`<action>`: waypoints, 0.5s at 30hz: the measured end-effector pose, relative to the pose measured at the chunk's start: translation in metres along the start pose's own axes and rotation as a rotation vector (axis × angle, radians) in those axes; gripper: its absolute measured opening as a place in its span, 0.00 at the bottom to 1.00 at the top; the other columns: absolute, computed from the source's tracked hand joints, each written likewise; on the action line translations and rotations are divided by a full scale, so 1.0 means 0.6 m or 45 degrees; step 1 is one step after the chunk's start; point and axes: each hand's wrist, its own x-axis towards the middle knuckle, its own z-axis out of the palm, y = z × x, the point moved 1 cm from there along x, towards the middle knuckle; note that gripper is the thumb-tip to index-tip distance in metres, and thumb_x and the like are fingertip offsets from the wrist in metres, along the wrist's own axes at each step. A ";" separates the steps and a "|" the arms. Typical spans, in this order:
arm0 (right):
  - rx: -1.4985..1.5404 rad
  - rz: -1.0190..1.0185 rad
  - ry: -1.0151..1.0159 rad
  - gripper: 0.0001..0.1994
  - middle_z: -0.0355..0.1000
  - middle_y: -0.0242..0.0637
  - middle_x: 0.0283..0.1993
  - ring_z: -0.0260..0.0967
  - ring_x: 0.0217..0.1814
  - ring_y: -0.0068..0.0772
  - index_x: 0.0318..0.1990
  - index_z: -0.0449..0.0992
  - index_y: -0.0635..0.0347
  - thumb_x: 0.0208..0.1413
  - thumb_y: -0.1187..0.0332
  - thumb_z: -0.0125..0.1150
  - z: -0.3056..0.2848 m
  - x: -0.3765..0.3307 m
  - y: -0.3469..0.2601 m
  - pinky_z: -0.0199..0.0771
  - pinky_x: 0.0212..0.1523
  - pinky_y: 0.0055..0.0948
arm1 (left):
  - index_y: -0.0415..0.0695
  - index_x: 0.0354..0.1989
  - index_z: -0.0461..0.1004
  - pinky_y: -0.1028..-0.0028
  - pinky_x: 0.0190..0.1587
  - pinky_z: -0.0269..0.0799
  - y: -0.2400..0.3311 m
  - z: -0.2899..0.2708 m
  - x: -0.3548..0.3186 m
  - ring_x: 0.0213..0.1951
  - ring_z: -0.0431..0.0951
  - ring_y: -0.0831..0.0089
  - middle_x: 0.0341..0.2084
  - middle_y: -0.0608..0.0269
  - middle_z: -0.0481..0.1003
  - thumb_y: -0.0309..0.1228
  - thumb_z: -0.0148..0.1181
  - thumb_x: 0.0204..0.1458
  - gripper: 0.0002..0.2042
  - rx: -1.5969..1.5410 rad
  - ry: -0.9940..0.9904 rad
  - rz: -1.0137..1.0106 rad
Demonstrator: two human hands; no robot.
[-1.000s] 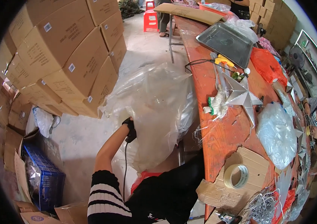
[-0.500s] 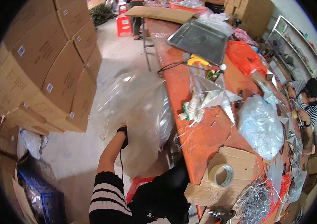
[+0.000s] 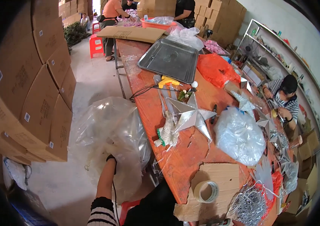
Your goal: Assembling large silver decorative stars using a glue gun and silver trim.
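My left hand (image 3: pixel 109 150) reaches into a big clear plastic bag (image 3: pixel 105 116) that stands on the floor to the left of the table. A dark band sits on the wrist, with a thin black cable hanging from it. Cloudy plastic hides the fingers, so what they hold, if anything, does not show. My right hand is out of sight. On the orange table (image 3: pixel 145 109) beside the bag lie a silver star (image 3: pixel 193 117), a white knitted glove (image 3: pixel 167 132) and a yellow glue gun (image 3: pixel 168 81).
Stacked cartons (image 3: pixel 35 94) line the left side. The table holds a black tray (image 3: pixel 171 56), a bag of clear plastic (image 3: pixel 239 135), a tape roll (image 3: pixel 206 191) on cardboard and silver tinsel (image 3: pixel 248 205). Across it a person in stripes (image 3: pixel 284 96) works; others stand at the back.
The view has tilted up and swung right, bringing more people into sight at the back. My left hand stays inside the plastic bag.
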 end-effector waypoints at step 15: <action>-0.011 0.552 -0.074 0.10 0.60 0.32 0.25 0.55 0.30 0.23 0.43 0.68 0.63 0.56 0.69 0.47 0.011 0.004 0.028 0.59 0.35 0.27 | 0.40 0.51 0.59 0.68 0.54 0.55 -0.002 -0.075 -0.058 0.51 0.61 0.66 0.50 0.56 0.60 0.32 0.41 0.54 0.17 0.060 0.457 0.150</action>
